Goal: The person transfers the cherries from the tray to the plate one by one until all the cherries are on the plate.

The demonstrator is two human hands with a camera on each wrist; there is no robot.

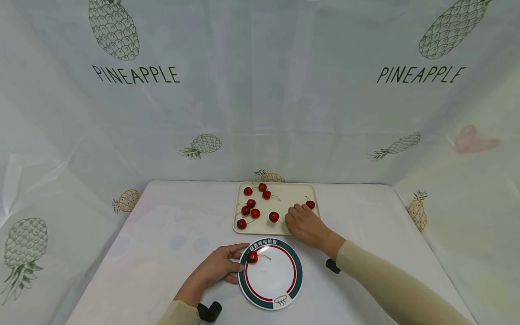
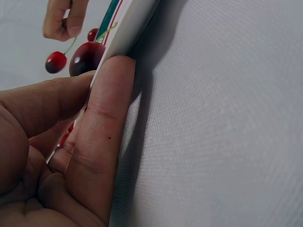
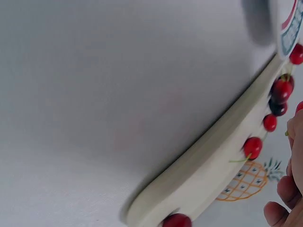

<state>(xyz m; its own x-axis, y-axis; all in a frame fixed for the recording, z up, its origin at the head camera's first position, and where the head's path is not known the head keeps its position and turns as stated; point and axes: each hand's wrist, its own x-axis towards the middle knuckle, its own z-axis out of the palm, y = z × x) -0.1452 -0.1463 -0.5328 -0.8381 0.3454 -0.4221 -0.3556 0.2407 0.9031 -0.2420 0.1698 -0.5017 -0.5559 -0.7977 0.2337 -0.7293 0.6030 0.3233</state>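
Observation:
My left hand (image 1: 219, 266) pinches the left rim of a round white plate (image 1: 270, 275) with a green and red border, the thumb above and fingers beneath. One dark red cherry (image 1: 253, 257) lies on that plate by the thumb, its green stem pointing right. Over the right part of a cream tray (image 1: 290, 192), my right hand (image 1: 306, 225) pinches the stem of a cherry (image 1: 274, 217). In the left wrist view this cherry (image 2: 56, 62) hangs below the fingers. The right wrist view shows only part of the right hand (image 3: 296, 165) at its edge.
Several cherries (image 1: 245, 211) are spread over the tray's left half, and a single cherry (image 1: 310, 204) lies near its right edge. The plate stands just in front of the tray on a white-covered table (image 1: 170, 271). Behind hangs a pineapple-print curtain (image 1: 276, 113).

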